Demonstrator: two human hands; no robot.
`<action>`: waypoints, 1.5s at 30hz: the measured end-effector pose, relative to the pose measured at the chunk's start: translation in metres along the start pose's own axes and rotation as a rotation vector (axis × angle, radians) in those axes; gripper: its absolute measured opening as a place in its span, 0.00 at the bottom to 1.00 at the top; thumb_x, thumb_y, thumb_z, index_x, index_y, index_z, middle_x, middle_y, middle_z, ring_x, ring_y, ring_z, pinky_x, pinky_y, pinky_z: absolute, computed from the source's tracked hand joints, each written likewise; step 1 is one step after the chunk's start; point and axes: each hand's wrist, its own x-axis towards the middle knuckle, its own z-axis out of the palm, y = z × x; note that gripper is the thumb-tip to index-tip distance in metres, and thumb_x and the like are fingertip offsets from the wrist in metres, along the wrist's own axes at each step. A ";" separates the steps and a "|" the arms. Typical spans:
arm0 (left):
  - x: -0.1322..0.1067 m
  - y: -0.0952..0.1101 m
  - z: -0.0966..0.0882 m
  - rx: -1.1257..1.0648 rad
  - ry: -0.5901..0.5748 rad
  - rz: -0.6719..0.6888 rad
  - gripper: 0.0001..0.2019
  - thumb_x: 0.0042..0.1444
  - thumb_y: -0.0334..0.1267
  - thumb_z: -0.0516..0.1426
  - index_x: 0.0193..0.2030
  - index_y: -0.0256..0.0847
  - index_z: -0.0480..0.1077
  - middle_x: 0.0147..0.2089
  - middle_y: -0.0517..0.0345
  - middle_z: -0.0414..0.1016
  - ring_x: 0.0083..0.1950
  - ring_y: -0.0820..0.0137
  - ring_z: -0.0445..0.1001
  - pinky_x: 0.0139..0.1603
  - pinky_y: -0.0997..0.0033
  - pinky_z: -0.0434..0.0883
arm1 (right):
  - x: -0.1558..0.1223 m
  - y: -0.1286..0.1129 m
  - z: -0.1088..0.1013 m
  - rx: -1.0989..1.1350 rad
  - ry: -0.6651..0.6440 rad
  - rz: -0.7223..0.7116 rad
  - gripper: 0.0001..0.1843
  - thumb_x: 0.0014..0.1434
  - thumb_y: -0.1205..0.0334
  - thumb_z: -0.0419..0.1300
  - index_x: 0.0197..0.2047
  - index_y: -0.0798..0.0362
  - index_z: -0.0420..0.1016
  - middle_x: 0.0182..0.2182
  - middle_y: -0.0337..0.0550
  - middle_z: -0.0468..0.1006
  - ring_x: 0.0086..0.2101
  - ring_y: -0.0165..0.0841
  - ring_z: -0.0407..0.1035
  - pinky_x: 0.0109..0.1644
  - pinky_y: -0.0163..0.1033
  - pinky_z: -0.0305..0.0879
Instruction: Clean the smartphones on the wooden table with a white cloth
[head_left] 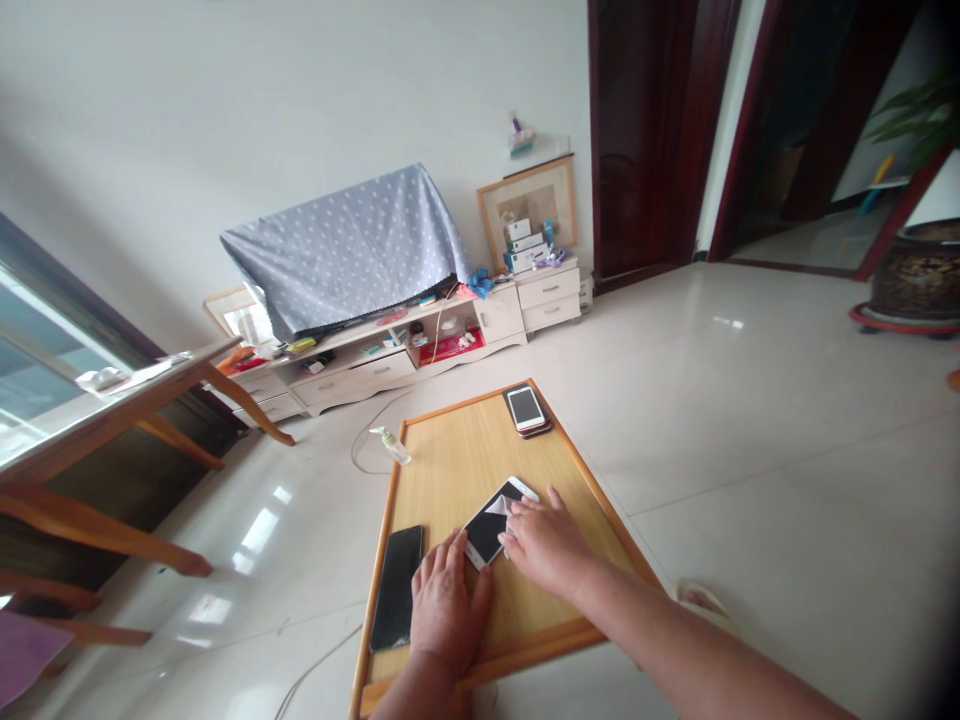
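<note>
The right hand point(544, 545) is lying open, its fingertips point(519, 507) pressing near the upper corner of a white phone point(484, 535), and a pale triangular flap point(496, 507) is showing on the screen just beside them. The left hand point(450, 608) is resting open and flat just below the phone, its fingertips point(459, 548) at the phone's lower edge. Neither hand is gripping. Light, flat pressure from both hands appears to suit this work, keeping the phone from sliding without bending the flap. To the left of the left hand, a black phone point(396, 590) is lying on the wooden bench point(570, 480). Ahead of the hands, 2 stacked phones point(526, 410) are sitting at the bench's far end, and a small clear bottle point(393, 446) is lying at its far-left edge. Much farther ahead, a white cabinet point(352, 378) is standing against the wall beneath a dotted blue cloth point(345, 250).
</note>
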 end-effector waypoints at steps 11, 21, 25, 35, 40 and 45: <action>0.000 -0.001 0.004 0.003 0.029 0.011 0.27 0.63 0.48 0.52 0.68 0.47 0.62 0.69 0.53 0.66 0.69 0.59 0.61 0.68 0.56 0.58 | 0.003 0.007 0.007 -0.004 0.016 0.021 0.21 0.69 0.52 0.51 0.58 0.50 0.75 0.64 0.52 0.70 0.66 0.48 0.57 0.70 0.69 0.22; 0.000 -0.001 0.004 0.003 0.016 0.007 0.27 0.64 0.50 0.52 0.68 0.46 0.62 0.69 0.52 0.66 0.70 0.59 0.61 0.68 0.56 0.57 | -0.004 -0.002 0.012 0.027 -0.035 -0.067 0.22 0.69 0.50 0.50 0.57 0.50 0.75 0.64 0.52 0.70 0.66 0.48 0.56 0.71 0.66 0.23; 0.000 -0.001 0.004 0.005 0.014 0.006 0.28 0.64 0.49 0.52 0.69 0.45 0.61 0.70 0.51 0.66 0.70 0.59 0.60 0.68 0.56 0.57 | 0.004 0.006 0.012 0.007 -0.016 -0.004 0.22 0.68 0.50 0.51 0.60 0.49 0.72 0.67 0.51 0.66 0.69 0.49 0.50 0.69 0.71 0.25; 0.001 -0.001 0.004 0.007 0.008 0.012 0.28 0.63 0.48 0.52 0.69 0.46 0.61 0.70 0.52 0.65 0.70 0.58 0.60 0.68 0.55 0.57 | -0.004 0.005 0.002 -0.046 -0.010 -0.002 0.23 0.70 0.49 0.49 0.52 0.54 0.79 0.59 0.58 0.75 0.65 0.48 0.59 0.71 0.64 0.22; 0.000 -0.001 0.004 0.008 0.019 0.011 0.27 0.63 0.48 0.52 0.68 0.46 0.62 0.70 0.53 0.66 0.70 0.59 0.60 0.68 0.55 0.57 | 0.001 0.012 0.006 -0.007 0.008 0.008 0.21 0.70 0.52 0.49 0.56 0.50 0.76 0.63 0.54 0.71 0.66 0.46 0.58 0.69 0.68 0.18; 0.001 0.000 0.003 0.005 0.011 0.005 0.28 0.63 0.50 0.52 0.68 0.46 0.62 0.69 0.52 0.66 0.70 0.59 0.61 0.68 0.55 0.58 | 0.002 0.009 0.014 -0.027 0.012 0.017 0.26 0.69 0.50 0.50 0.62 0.55 0.72 0.67 0.59 0.65 0.68 0.48 0.53 0.71 0.65 0.21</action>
